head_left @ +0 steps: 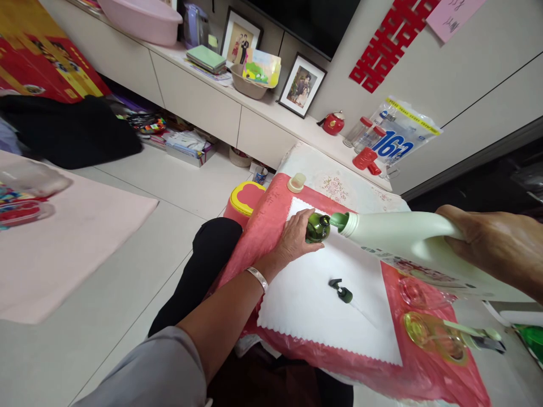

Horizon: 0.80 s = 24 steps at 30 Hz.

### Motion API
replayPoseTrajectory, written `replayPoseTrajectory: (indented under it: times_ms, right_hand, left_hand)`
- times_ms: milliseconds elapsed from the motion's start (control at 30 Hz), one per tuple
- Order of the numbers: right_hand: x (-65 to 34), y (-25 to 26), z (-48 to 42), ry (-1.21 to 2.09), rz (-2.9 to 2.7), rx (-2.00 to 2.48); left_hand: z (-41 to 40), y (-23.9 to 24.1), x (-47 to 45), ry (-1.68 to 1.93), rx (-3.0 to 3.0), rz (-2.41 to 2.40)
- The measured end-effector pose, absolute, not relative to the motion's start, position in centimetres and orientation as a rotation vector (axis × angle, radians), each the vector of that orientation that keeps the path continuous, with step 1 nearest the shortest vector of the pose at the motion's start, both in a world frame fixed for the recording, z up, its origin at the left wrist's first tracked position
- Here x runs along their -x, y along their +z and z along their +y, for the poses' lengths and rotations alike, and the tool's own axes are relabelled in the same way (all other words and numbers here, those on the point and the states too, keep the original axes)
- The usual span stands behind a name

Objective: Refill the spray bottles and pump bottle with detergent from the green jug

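My left hand [297, 234], with a bangle at the wrist, is wrapped round a small dark green bottle [316, 227] with an uncapped neck. My right hand [483, 240] grips a large pale green jug [399, 229] by its handle. The jug lies tilted nearly level, its spout [339, 219] at the small bottle's mouth; whether liquid is flowing I cannot make out. A dark green pump head [343, 291] with a clear tube lies on the white scalloped mat [305, 305] below. At the table's far corner stands a pale cap [296, 182].
Red plastic sheeting [271, 209] covers the table. On its right lie a clear bottle [418, 291] and a yellow bottle [432, 336] with a pump. A red and yellow stool [244, 203] stands beyond the left edge. Behind runs a low cabinet [199, 93] with framed photos and jars.
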State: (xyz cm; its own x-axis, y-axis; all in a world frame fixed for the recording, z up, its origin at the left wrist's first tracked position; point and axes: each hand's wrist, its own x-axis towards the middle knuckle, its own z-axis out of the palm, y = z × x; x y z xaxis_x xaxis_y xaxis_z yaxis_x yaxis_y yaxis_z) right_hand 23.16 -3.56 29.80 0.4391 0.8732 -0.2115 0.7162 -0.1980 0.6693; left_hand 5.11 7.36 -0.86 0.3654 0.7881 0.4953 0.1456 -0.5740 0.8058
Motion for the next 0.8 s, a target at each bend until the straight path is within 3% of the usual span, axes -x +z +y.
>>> replayPoseTrajectory:
  times_ms: [800]
  right_hand:
    - [-24.0,29.8,-3.6,0.296,1.424,-1.970]
  left_hand:
    - [7.4,-0.8,-5.1,1.207,-1.952,0.820]
